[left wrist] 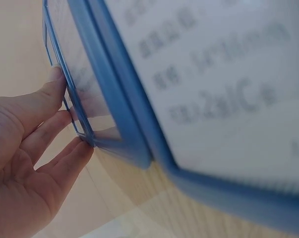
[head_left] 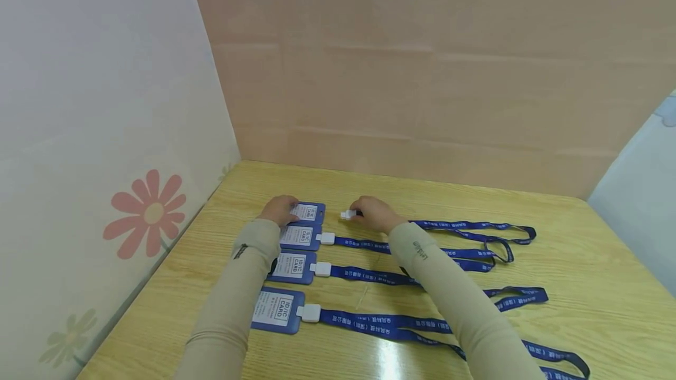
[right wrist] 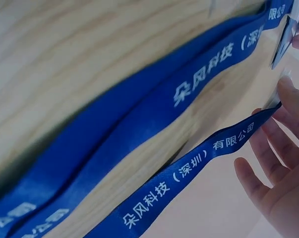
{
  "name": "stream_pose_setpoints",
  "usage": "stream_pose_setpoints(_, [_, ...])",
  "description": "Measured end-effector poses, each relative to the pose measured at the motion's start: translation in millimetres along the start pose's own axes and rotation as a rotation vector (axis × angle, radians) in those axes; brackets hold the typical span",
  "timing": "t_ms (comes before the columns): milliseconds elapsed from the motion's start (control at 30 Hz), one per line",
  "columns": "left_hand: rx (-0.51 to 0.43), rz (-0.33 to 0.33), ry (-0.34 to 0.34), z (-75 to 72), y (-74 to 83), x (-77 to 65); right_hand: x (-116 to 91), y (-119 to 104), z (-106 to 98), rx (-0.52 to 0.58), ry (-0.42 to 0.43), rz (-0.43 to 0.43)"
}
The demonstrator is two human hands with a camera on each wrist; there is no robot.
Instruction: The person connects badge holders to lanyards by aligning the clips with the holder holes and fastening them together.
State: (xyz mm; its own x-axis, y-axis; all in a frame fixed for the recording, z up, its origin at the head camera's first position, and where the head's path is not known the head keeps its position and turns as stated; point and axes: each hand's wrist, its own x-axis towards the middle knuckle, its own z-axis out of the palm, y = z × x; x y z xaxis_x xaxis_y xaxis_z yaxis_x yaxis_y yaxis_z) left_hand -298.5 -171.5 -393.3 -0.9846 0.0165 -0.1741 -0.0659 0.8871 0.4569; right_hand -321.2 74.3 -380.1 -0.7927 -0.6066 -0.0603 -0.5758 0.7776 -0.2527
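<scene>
At the back of the row, a blue ID card holder point(head_left: 314, 213) lies with its slotted end facing right. My left hand point(head_left: 279, 210) pinches its left end; in the left wrist view the thumb point(left wrist: 54, 82) and fingers meet at the holder's edge. Right of it, apart from the slot, my right hand point(head_left: 374, 213) pinches a white plastic clip point(head_left: 347, 214) between thumb and fingers. The clip's blue lanyard point(head_left: 454, 225) trails rightward; the right wrist view shows its white lettering beside the hand point(right wrist: 283, 168).
Three more blue card holders, the nearest point(head_left: 291, 327) included, lie in a column toward me, each joined by a white clip point(head_left: 311, 313) to a blue lanyard point(head_left: 364, 322) stretching right. A flowered wall point(head_left: 68, 133) borders the wooden table point(head_left: 211, 257) at left; another wall point(head_left: 401, 104) stands behind.
</scene>
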Motion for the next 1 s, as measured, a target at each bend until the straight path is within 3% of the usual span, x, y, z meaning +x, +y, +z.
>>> stream_pose_setpoints(533, [-0.005,-0.021,0.01,1.0,3.6,-1.5,12.7,-11.2,9.4,-0.005,-0.03,0.022])
stream_pose_setpoints(1000, [0.008,0.008,0.031,4.8,1.3,1.0,18.6,-15.5,17.1,-0.016,-0.047,0.076])
